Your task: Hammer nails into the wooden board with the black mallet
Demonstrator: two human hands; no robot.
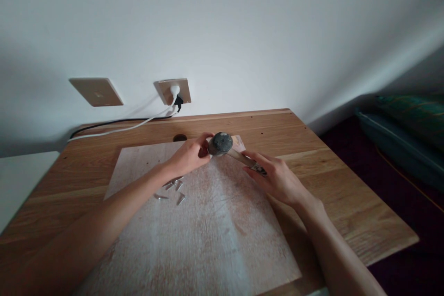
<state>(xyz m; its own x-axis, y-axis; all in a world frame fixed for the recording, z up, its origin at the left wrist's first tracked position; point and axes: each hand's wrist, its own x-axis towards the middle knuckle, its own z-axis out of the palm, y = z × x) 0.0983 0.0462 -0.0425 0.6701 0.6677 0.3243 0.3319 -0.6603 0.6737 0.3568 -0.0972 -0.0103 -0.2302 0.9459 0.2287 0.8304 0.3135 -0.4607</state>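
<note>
My right hand (274, 173) is wrapped round the handle of a mallet (220, 144) with a dark, worn head. The mallet is held over the far part of a whitish, wood-grained board (208, 222). Just left of the head, my left hand (190, 152) has its thumb and fingers curled in a pinch. The mallet head partly covers those fingertips, so what they hold cannot be made out. Several small shiny metal pins or screws (181, 199) lie loose on the board below my left wrist, some partly hidden by it.
The board lies on a wooden tabletop (333, 194) with a round hole (179, 138) near the back. A wall socket (173, 90) has white and black cables (118, 132) running left along the table's rear. Right of the table are greenish cushions (405, 138).
</note>
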